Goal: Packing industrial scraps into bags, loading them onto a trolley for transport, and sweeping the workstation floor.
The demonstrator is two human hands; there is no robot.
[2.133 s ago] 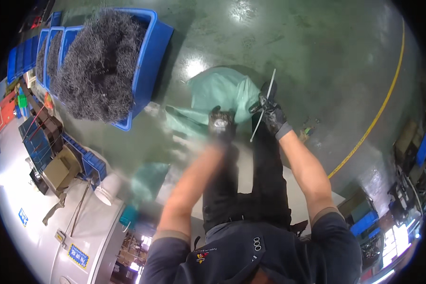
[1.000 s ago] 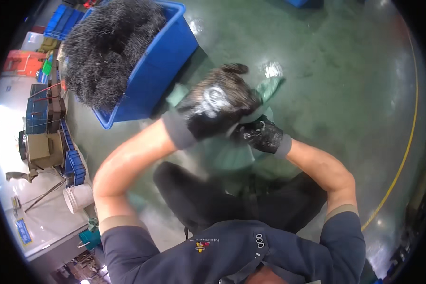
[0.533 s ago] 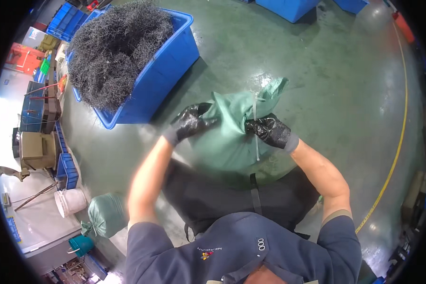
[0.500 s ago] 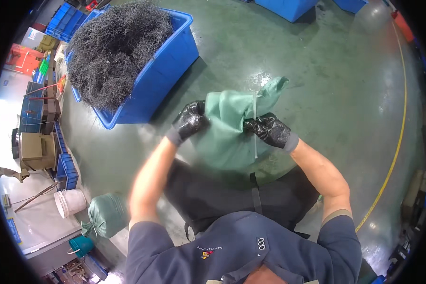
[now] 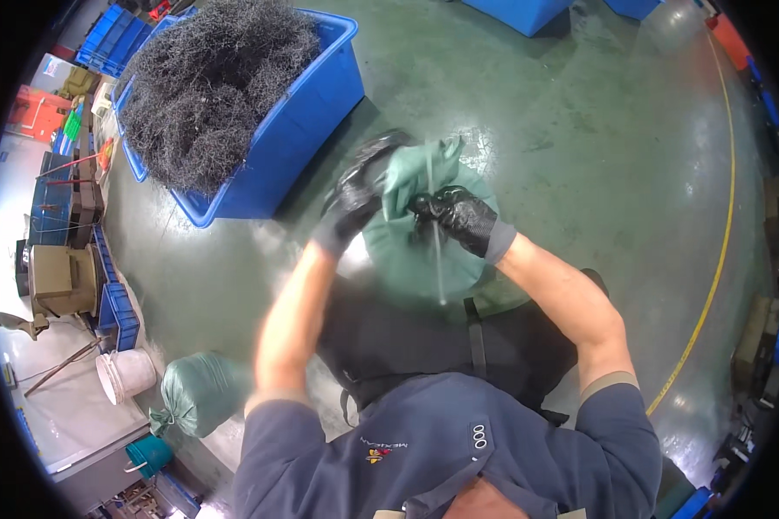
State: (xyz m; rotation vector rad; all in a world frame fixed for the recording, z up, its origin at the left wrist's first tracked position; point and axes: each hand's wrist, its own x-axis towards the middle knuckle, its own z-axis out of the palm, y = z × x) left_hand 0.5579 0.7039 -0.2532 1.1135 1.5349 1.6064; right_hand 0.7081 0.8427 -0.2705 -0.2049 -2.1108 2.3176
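1. Green sack (image 5: 398, 255) sits just beyond the person's black trousers (image 5: 389, 337), between both hands, its top bunched into folds.
2. Right hand (image 5: 463, 214) has its fingers together, apparently clamped on a thin white strip (image 5: 440, 268) against the sack's neck; the strip's ends stick out above and below.
3. Left hand (image 5: 362, 186) curls round the neck's left edge — blurred, its fingertips hidden, so I cannot tell how tightly they close.
4. Half a second ago the left hand was lower and the sack's top leaned right; now the hand is higher and the top stands straighter, so the neck seems better gathered, though the strip does not yet look looped round it.
5. Another green sack (image 5: 201, 394), bulging and closed at its neck, lies to the left near a white bucket (image 5: 128, 374); the bucket's contents are not clear.
6. Farther off, a blue tub (image 5: 307, 121) holds a heaped black tangle (image 5: 212, 95) — it rises above the rim.
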